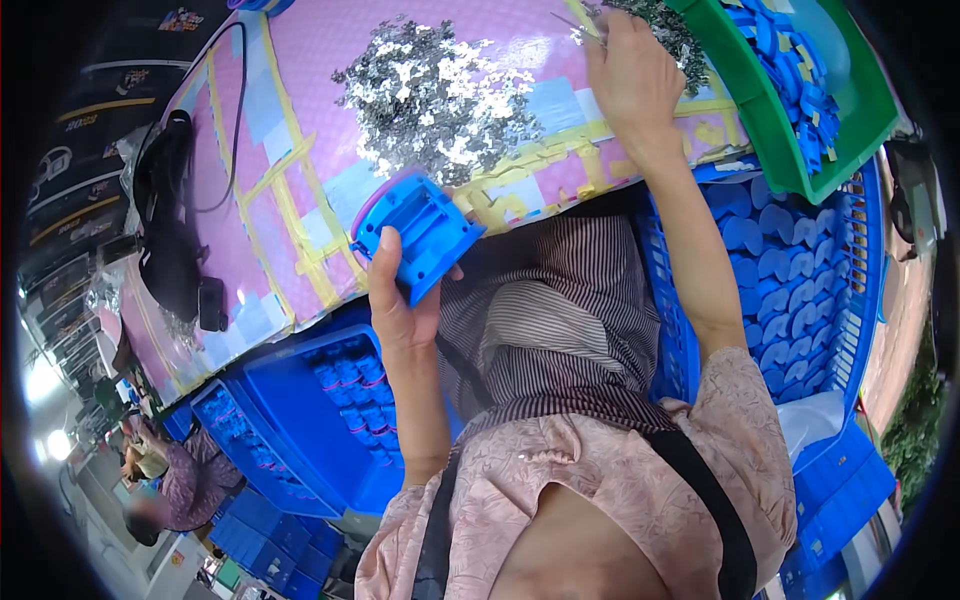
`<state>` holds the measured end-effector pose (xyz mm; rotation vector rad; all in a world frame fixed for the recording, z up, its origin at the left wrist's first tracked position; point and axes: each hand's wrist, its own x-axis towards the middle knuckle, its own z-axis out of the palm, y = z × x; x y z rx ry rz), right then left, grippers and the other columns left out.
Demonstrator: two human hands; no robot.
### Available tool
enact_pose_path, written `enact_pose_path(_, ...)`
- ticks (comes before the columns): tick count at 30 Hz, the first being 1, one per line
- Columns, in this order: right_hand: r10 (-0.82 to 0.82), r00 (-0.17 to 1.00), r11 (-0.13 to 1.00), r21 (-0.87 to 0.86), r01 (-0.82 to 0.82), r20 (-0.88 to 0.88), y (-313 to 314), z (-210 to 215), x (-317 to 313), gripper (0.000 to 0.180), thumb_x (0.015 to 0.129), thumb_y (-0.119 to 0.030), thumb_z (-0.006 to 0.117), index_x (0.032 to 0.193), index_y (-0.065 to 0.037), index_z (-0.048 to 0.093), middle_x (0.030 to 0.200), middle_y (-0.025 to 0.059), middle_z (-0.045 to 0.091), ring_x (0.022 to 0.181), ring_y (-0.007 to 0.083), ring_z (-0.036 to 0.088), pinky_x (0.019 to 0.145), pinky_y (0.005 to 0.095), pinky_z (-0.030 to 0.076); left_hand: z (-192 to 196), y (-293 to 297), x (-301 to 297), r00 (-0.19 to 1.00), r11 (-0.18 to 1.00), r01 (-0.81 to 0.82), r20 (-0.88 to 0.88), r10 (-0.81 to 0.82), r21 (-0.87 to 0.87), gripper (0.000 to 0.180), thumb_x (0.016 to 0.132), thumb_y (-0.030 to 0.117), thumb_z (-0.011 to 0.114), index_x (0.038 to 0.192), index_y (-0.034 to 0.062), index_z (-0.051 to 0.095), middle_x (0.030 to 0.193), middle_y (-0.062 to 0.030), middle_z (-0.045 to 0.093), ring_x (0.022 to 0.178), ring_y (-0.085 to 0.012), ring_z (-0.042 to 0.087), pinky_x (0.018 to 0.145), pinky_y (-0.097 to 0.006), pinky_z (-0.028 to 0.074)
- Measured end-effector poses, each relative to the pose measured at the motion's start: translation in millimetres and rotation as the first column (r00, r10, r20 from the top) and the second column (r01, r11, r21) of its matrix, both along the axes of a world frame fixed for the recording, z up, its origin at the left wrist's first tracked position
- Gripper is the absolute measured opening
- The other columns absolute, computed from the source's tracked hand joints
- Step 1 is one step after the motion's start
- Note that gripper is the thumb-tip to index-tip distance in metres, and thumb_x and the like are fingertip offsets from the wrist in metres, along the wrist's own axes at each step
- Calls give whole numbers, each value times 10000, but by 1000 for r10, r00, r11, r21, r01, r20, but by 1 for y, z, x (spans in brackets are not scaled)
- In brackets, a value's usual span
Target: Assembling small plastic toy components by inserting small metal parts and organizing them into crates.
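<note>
Near the table's front edge, my left hand (402, 305) is closed around a blue plastic housing (425, 232). Its open, ribbed side with inner compartments faces up, and a purple rim shows on its far left side. Beyond it lies a heap of small white and dark pieces (435, 100). My right hand (635, 75) reaches to the far right of the table, its fingers pinched together beside a second heap of small dark pieces (675, 35). A thin, pointed object (582, 25) juts from those fingers; its kind is too small to make out.
A green bin (845, 150) of blue strips stands at the right, above a blue basket (860, 270) of round blue parts. Blue crates (290, 400) with parts are at the lower left. On the table's left lie a black item (170, 220) and a cable. Another person (185, 480) sits far left.
</note>
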<state>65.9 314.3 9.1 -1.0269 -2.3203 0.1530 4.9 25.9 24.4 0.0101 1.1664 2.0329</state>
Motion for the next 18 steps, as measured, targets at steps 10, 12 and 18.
enact_pose_path(10, 334, 640, 280, -576, -768, -692, -65, 12, -8, 147, 820, -88, 737, 956, -53, 695, 893, -7, 681, 644, 50, 564, 543, 214, 422, 5, -6, 1, 997, 993, -79, -33, 76, -92, 577, 858, 334, 691, 1293, 5, 502, 1109, -148, 655, 922, -228, 689, 577, -344, 588)
enact_pose_path(12, 436, 616, 177, -609, -774, -656, -97, 38, -4, 125, 828, -61, 729, 949, -37, 709, 873, -43, 673, 601, -7, 474, 505, 177, 334, 9, -14, 0, 985, 987, -81, -161, 59, -138, 573, 911, 355, 641, 1315, -21, 487, 1147, -187, 648, 914, -253, 690, 580, -343, 577)
enact_pose_path(18, 507, 569, 248, -523, -815, -647, -125, 35, 0, 143, 820, 16, 691, 951, -27, 729, 838, 24, 674, 565, 28, 482, 486, 189, 339, 16, -12, 2, 960, 973, -151, -262, 102, -174, 560, 878, 314, 668, 1288, -30, 505, 1052, -154, 671, 820, -215, 697, 582, -335, 580)
